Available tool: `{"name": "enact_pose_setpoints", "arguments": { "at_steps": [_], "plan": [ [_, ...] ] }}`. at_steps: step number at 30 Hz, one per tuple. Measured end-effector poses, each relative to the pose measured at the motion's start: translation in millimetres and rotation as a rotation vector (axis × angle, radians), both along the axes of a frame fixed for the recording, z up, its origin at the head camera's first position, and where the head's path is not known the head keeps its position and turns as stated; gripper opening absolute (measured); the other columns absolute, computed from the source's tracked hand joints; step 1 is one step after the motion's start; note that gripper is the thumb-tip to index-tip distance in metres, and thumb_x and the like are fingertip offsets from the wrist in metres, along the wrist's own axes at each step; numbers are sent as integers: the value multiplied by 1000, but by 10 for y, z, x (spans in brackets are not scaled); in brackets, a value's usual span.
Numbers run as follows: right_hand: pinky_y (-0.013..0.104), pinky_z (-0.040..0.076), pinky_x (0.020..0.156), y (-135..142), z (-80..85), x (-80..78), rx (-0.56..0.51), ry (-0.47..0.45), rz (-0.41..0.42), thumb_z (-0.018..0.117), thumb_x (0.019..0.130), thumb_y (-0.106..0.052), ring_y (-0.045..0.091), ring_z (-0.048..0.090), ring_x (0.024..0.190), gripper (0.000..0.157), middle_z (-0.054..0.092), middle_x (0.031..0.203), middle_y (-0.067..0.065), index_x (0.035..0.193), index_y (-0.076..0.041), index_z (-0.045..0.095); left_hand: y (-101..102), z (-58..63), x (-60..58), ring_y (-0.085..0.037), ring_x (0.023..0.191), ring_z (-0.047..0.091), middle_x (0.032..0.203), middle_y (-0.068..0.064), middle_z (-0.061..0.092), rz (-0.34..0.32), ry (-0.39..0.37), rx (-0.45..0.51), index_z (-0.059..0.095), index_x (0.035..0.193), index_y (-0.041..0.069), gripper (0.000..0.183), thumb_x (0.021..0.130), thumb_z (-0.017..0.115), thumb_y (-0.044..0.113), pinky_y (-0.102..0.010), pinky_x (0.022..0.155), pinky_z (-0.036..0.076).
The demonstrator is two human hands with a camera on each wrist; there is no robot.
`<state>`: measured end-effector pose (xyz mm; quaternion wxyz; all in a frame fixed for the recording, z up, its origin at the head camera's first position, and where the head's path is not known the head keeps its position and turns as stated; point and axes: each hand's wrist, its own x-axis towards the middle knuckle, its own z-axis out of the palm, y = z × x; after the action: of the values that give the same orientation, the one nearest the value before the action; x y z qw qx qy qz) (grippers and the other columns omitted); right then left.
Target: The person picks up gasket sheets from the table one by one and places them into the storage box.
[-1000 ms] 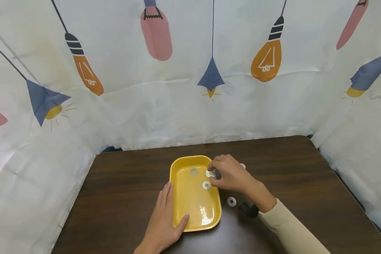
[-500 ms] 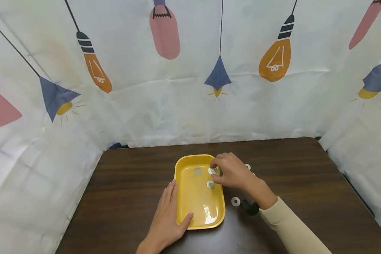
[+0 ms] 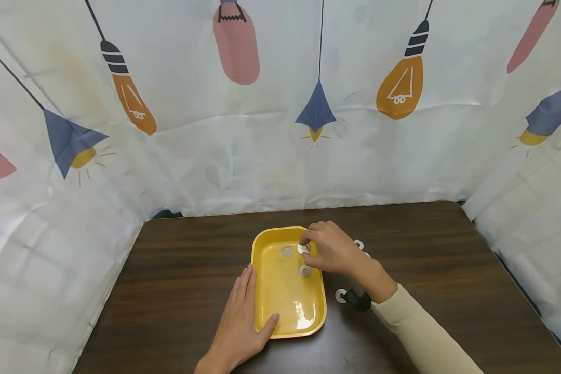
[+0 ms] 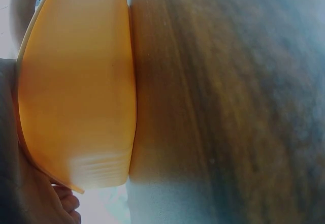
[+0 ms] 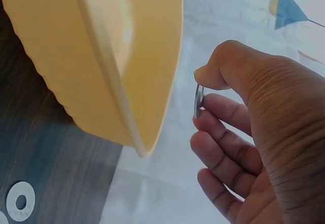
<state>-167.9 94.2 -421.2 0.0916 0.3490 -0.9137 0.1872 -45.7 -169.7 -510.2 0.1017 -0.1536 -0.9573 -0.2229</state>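
A yellow tray [image 3: 282, 301] stands on the table. My left hand [image 3: 240, 327] rests along its left side with the fingers straight and the thumb over the near rim. Over the tray's far right part, my right hand [image 3: 334, 246] pinches a flat metal washer [image 5: 198, 102] between thumb and fingertips; the right wrist view shows it edge-on. Two washers lie inside the tray, a greyish washer [image 3: 282, 251] towards the far end and a second washer [image 3: 309, 271] just below the right hand. The left wrist view is filled by the tray's outer wall [image 4: 76, 92].
On the dark wooden table [image 3: 191, 270], right of the tray, lies a washer [image 3: 337, 296] partly covered by the black wrist camera [image 3: 358, 301]. Farther back sits another washer [image 3: 361, 244], with one more partly hidden by the right wrist. A white printed curtain [image 3: 262, 156] surrounds the table.
The head view has shifted slightly. My right hand, still pinching the washer, has moved a little up and left over the tray. My left hand stays on the tray's side.
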Motion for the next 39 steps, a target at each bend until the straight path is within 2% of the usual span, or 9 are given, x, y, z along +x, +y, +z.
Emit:
{"name": "enact_pose_setpoints", "arguments": {
  "at_steps": [14,18,21,25,33,39],
  "plan": [
    [36,53,81,-76,-35,-62,-3,-24,67,79,88,-19,16,64,83,20,76,98,2,106,-11,80,1,-15,13,-34,158,32,174,-19,28,-8,44,-13,27,164,-5,107,86,79,46,-15,131,-9],
    [41,53,86,-60,-33,-47,43,-40,24,80,91,-24,22,68,94,25,76,107,5,113,-12,79,5,-12,5,-34,159,32,174,-20,28,-17,58,-3,27,164,-5,107,86,78,46,-16,132,-8],
    [46,54,96,-23,-15,-19,60,-71,-23,81,92,-28,25,69,103,30,75,115,6,118,-13,78,13,-10,-5,-34,159,32,173,-20,29,-22,70,2,27,164,-6,106,86,78,46,-17,133,-7],
    [48,55,101,51,-20,12,53,-79,-57,80,93,-25,24,69,105,28,75,117,5,117,-13,78,19,-7,-19,-34,158,32,173,-21,30,-22,78,9,29,163,-6,106,85,78,46,-17,133,-6],
    [49,56,97,258,-127,93,7,-67,-91,82,91,-21,24,70,103,26,75,115,5,115,-11,78,19,-14,-26,-35,158,34,172,-21,32,-22,74,14,29,163,-5,106,84,79,45,-16,133,-6],
    [49,57,94,381,-207,158,-18,-58,-113,82,91,-20,24,71,103,23,75,112,4,113,-13,79,3,-20,-23,-34,158,34,172,-21,32,-20,78,3,29,163,-6,107,84,79,45,-16,133,-6]
  ]
}}
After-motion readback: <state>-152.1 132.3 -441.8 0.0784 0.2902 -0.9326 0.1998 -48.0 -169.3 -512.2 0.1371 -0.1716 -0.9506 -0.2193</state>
